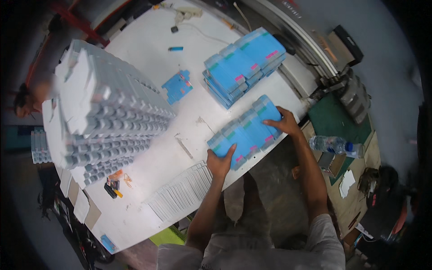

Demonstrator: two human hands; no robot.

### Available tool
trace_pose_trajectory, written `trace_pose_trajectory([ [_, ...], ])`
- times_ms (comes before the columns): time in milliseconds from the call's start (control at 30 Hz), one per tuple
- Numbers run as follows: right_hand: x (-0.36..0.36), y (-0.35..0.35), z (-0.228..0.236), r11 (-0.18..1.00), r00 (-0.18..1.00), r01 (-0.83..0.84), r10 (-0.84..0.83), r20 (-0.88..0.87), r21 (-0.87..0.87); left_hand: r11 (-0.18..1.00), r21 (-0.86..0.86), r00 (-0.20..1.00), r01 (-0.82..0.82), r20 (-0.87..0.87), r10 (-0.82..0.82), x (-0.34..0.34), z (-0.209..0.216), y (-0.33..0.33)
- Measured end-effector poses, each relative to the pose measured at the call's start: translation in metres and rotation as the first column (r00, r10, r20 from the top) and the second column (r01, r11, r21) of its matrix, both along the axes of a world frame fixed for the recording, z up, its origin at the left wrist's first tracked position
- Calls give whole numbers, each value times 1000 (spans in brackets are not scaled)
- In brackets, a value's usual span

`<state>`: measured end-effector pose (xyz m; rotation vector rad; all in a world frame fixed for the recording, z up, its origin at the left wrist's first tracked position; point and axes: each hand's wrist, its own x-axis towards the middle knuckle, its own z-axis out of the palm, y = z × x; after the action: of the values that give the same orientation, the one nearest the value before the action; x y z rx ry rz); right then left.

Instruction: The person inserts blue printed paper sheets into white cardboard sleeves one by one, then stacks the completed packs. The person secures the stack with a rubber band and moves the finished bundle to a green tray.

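A row of flat blue card blanks (247, 130) with pink marks lies along the near edge of the white table. My left hand (219, 162) grips its left end, with the thumb on top and the fingers hidden at the side. At the right end my right hand (283, 123) holds it the same way, thumb over the upper face. Just beyond sits a taller stack of matching blue blanks (243, 63). Beside my left hand, thin white card pieces (180, 191) lie fanned in an overlapping row.
Tall stacks of grey-white card blanks (112, 99) fill the table's left side. A loose blue piece (177, 86), a blue lighter (175, 48) and a yellow-and-black cutter (112, 189) lie on the white table (135, 216). Plastic bottles (330, 145) lie on a bench to the right.
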<state>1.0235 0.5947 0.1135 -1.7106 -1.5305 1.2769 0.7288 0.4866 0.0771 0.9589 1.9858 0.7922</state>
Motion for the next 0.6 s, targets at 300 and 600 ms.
trace_pose_trajectory([
  [300,-18,17,-42,961,728,-199,15,686,190,937,131,808,324,-554,-202,28,-11,8],
  [600,-59,3,-52,865,643,-473,208,737,169,622,-26,509,782,-549,-663,46,-19,28],
])
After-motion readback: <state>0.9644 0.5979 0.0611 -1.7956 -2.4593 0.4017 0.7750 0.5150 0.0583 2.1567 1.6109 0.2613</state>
